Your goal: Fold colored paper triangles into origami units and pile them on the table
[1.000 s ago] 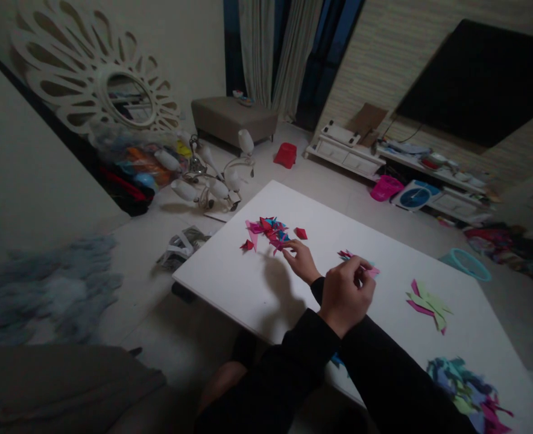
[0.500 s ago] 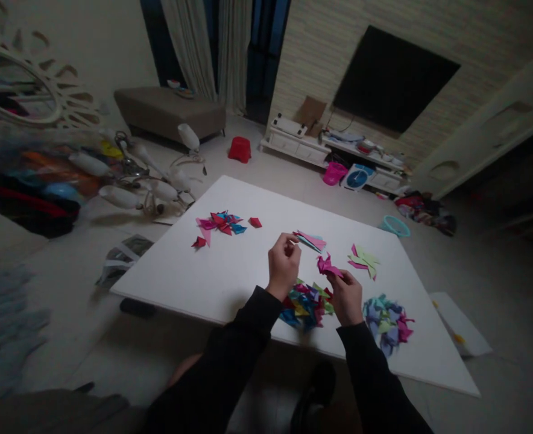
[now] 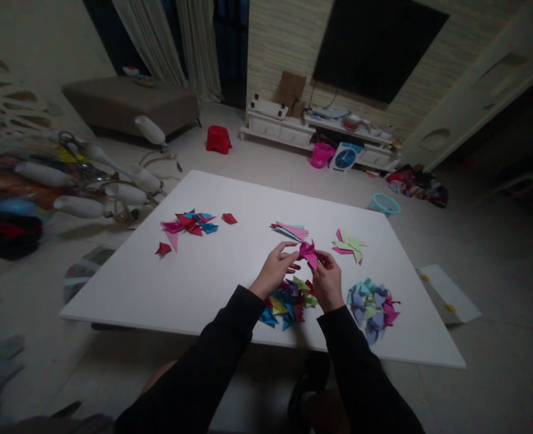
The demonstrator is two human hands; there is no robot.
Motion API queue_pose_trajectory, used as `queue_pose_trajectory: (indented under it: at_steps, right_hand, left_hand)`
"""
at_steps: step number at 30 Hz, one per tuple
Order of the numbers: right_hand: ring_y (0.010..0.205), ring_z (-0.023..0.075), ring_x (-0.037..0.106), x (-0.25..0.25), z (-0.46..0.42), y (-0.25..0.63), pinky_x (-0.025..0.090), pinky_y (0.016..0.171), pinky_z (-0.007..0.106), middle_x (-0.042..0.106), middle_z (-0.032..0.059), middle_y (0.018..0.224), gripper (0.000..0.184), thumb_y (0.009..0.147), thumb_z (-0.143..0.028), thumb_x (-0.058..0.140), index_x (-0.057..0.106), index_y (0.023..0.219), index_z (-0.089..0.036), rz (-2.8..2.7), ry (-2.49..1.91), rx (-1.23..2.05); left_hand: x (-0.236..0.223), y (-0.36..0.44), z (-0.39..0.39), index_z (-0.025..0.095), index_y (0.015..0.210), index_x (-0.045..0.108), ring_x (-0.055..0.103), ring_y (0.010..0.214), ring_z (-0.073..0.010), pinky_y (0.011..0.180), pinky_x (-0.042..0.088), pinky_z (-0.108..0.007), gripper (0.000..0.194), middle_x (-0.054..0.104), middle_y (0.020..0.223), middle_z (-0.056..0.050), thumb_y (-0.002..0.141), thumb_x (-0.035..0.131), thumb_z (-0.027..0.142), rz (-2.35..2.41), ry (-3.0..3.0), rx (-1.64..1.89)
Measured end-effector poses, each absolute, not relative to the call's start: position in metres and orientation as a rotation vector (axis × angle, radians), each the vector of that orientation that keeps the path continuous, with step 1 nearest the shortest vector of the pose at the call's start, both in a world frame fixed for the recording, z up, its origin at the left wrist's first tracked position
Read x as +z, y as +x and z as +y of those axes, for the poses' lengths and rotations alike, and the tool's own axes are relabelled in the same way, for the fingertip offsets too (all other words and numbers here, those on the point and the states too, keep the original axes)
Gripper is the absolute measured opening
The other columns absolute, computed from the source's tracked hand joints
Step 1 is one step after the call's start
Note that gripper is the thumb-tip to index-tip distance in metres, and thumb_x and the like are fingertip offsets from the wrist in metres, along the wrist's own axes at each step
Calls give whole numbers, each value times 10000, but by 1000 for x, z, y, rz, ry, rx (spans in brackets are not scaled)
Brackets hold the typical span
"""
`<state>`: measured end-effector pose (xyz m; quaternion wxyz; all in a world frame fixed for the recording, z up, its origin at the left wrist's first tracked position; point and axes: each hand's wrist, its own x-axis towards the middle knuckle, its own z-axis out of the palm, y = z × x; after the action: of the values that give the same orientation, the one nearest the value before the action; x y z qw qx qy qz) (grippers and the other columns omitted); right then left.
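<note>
A magenta origami crane (image 3: 309, 253) is up above the white table, between my two hands. My right hand (image 3: 328, 280) pinches it from the right side. My left hand (image 3: 275, 268) is at the crane's left with fingers apart; whether the fingertips touch the paper I cannot tell. Below the hands lies a mixed pile of folded paper cranes (image 3: 289, 304), partly hidden by them. Just beyond the crane rests a stack of narrow folded papers (image 3: 291, 231), pink and light blue.
On the white table (image 3: 221, 271) are a red and blue origami pile (image 3: 192, 223) at left, green and pink folded strips (image 3: 349, 244) at right, and a pastel crane pile (image 3: 372, 307) near the right edge. A lamp fixture (image 3: 126, 193) lies on the floor at left.
My right hand has come back from the left pile with the magenta crane. My left hand has moved beside it, its fingers now spread. The view has swung right.
</note>
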<state>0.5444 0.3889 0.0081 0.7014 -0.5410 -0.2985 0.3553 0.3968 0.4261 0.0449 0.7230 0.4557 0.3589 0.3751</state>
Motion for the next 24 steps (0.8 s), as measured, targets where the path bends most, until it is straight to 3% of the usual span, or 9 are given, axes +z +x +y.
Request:
queue_pose_trajectory:
  at_steps: [5, 16, 24]
  right_hand:
    - [859, 173, 666, 11, 384, 551, 516, 794, 309, 741, 40, 908, 290, 656, -263, 831, 696, 904, -197, -695, -1186, 817]
    - [847, 193, 688, 17, 369, 549, 545, 800, 349, 754, 37, 893, 278, 645, -246, 848, 723, 891, -207, -730, -1188, 849]
    - [782, 163, 671, 19, 376, 544, 525, 710, 295, 737, 25, 851, 275, 642, -273, 842, 704, 869, -206, -673, -1201, 821]
  left_hand:
    - [36, 411, 425, 176, 1188, 619, 698, 748, -157, 711, 533, -274, 470, 702, 906, -67, 808, 728, 431, 716, 1025, 883]
    - [37, 409, 414, 110, 1021, 716, 669, 802, -161, 741, 535, -275, 373, 726, 919, -87, 703, 823, 272, 769, 1136, 997]
    - [38, 404, 421, 137, 1092, 650, 689, 695, -150, 703, 553, -287, 376, 712, 819, -51, 766, 748, 297, 745, 1022, 995]
